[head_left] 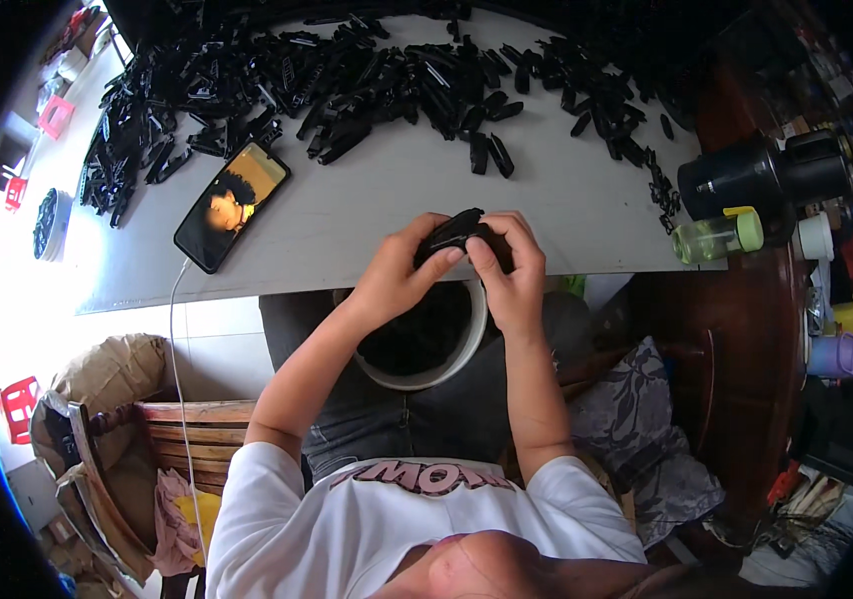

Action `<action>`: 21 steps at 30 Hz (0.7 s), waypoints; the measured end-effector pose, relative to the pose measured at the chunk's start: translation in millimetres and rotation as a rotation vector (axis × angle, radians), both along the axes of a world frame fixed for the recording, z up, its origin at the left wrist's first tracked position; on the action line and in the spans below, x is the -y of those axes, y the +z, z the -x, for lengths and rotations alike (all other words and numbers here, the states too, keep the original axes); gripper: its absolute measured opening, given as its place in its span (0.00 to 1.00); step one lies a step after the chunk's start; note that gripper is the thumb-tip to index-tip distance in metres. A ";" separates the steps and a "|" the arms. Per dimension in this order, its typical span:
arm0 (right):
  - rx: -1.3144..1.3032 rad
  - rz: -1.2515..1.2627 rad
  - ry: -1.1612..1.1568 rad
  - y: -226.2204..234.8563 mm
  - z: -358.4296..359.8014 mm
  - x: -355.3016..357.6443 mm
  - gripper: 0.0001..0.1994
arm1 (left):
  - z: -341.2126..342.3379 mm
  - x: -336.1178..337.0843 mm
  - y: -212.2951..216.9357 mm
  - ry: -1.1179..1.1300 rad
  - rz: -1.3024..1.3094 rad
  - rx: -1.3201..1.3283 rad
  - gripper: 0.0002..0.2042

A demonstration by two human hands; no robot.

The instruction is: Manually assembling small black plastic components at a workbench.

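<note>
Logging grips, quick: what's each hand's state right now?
Left hand: closed, holding the black part.
Right hand: closed, holding the same part.

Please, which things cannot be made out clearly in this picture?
In the head view:
Held black piece: its gripped sides, hidden by the left hand and right hand.
White bucket: far rim, covered by the table; contents, too dark.
Piled black parts: many overlap, hiding one another.

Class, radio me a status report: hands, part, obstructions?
Left hand and right hand both gripping black part. Part held near edge of table. Phone lies leftward, apart from hands.
</note>
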State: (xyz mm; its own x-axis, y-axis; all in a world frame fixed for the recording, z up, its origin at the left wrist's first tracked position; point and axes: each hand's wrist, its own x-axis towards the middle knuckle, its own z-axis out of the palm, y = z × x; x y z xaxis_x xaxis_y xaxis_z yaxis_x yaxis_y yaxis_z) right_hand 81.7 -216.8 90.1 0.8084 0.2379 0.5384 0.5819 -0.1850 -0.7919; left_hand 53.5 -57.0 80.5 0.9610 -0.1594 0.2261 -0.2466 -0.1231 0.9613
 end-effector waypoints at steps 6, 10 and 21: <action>-0.606 -0.556 0.209 12.4 10.5 -12.4 0.11 | 6.6 0.4 9.8 -0.154 0.147 -0.247 0.17; -0.564 -0.513 0.199 -10.5 -1.2 -14.7 0.07 | 1.6 1.4 -3.9 -0.056 0.155 -0.251 0.18; 0.018 0.890 -0.339 -1.3 -94.8 21.5 0.13 | -70.1 -76.0 -20.7 0.653 -1.064 0.026 0.15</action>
